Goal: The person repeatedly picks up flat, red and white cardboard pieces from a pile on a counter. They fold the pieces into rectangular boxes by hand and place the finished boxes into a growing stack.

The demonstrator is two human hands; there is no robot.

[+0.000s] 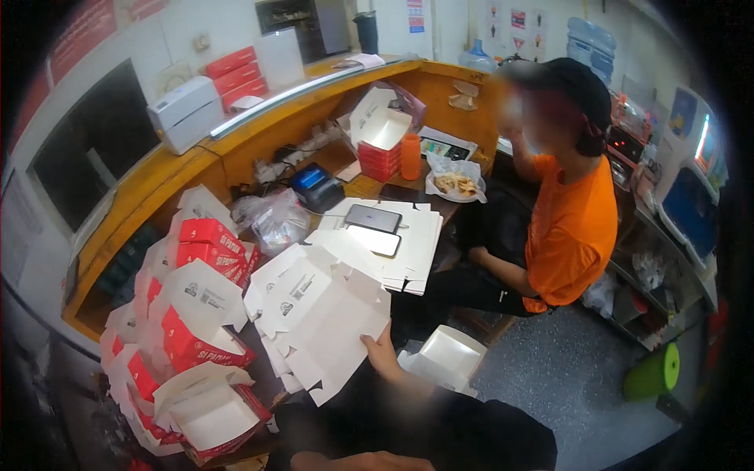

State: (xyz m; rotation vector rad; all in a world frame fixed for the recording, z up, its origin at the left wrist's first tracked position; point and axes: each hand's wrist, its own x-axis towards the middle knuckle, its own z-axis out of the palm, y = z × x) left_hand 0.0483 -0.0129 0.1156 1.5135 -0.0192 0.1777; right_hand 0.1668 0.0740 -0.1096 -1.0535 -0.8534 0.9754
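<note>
White card blank (345, 337) was pinched in R hand (382, 355), red boxes (188, 345) left of it; couldn't tell state of L hand (365, 461). Prob. pre-fold step; next crease likely needed both.

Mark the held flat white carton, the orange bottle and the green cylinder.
Flat white carton (334, 320): head view, large panel.
Orange bottle (411, 159): head view, body's middle.
Green cylinder (648, 374): head view, side wall.
</note>
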